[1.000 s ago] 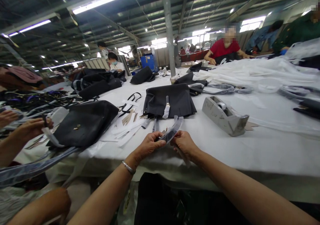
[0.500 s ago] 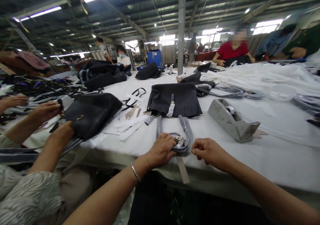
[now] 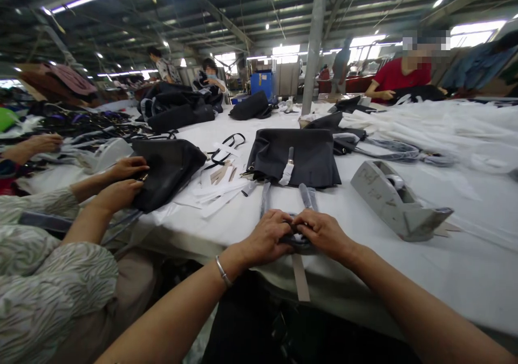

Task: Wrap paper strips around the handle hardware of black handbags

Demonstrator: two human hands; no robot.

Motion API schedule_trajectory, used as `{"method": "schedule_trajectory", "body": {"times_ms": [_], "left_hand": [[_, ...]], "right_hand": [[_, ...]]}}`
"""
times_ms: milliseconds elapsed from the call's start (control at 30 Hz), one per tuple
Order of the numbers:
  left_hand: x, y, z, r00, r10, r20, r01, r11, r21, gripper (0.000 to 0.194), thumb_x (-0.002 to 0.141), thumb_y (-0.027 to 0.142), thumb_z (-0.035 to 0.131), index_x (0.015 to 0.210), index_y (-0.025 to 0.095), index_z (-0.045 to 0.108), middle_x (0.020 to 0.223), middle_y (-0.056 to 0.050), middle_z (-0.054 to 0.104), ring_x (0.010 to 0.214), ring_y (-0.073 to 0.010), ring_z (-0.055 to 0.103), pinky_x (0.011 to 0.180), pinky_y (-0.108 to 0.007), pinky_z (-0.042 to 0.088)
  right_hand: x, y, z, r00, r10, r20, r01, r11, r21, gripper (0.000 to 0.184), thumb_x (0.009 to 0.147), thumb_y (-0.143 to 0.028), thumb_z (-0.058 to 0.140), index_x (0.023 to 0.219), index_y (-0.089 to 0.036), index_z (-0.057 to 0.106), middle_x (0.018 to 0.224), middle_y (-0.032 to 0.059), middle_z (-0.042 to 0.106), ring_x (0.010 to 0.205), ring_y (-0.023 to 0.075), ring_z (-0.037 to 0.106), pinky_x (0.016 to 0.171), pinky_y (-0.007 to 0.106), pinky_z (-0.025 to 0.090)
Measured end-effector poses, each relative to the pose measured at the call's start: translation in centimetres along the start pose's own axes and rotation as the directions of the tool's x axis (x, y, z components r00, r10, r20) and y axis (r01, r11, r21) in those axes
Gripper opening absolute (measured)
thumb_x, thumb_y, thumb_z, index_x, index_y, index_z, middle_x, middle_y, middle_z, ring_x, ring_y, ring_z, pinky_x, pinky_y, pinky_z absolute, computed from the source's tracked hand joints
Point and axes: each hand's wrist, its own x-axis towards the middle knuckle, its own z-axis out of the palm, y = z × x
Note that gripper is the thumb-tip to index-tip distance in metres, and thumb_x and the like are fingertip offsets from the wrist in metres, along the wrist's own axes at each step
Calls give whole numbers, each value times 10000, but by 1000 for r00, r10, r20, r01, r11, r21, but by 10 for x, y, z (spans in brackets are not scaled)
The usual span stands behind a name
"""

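A coiled bag strap in clear wrapping lies at the table's front edge, partly covered by both hands. My left hand is closed on its left side. From the right, my right hand grips the same coil with bent fingers, the fingertips of both hands almost meeting over it. Just beyond lies a black handbag with a white-wrapped tab on its front; its wrapped handle reaches toward my hands. Under the coil, a beige strip hangs over the edge.
A grey tape dispenser stands to the right. At left, a co-worker's hands hold another black handbag. Paper strips and a thin black strap lie between the bags. White wrapping is heaped at the back right.
My right hand has moved left onto the coiled strap, which it was apart from before. The view has shifted slightly left. The co-worker's hands have come together at their bag.
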Motion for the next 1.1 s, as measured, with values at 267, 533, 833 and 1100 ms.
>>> {"method": "schedule_trajectory", "body": {"times_ms": [267, 533, 833, 1100], "left_hand": [[-1, -4, 2, 997, -50, -56, 44, 994, -102, 349, 657, 258, 824, 887, 167, 577, 940, -47, 590, 950, -212, 507, 907, -351, 414], [3, 1, -5, 989, -137, 51, 143, 982, -123, 401, 660, 249, 801, 1004, 180, 605, 907, -16, 622, 909, -195, 522, 905, -331, 400], [1, 7, -5, 963, -259, 71, 267, 951, -156, 317, 670, 244, 804, 966, 217, 693, 975, -52, 597, 1059, -244, 488, 936, -358, 413], [6, 10, -6, 941, -330, 77, 338, 930, -148, 376, 621, 215, 801, 976, 192, 678, 968, -49, 554, 1006, -240, 505, 921, -372, 421]], "right_hand": [[-8, 15, 3, 983, -167, -76, 176, 974, 145, 158, 889, -164, 466, 948, -207, 606, 900, 21, 614, 857, 148, 591, 795, 281, 457], [-17, 9, 6, 950, -294, -106, 305, 947, 105, 201, 918, -148, 448, 993, -216, 622, 915, 41, 651, 837, 149, 623, 748, 268, 485], [-55, 1, 1, 871, -419, -257, 418, 906, -60, 264, 888, -79, 509, 1095, -223, 588, 1074, 71, 640, 992, 180, 602, 882, 314, 493], [-90, -20, 22, 914, -405, -11, 385, 877, -288, 409, 844, -156, 551, 1248, -207, 595, 1198, 92, 619, 1047, 256, 545, 930, 421, 441]]}}
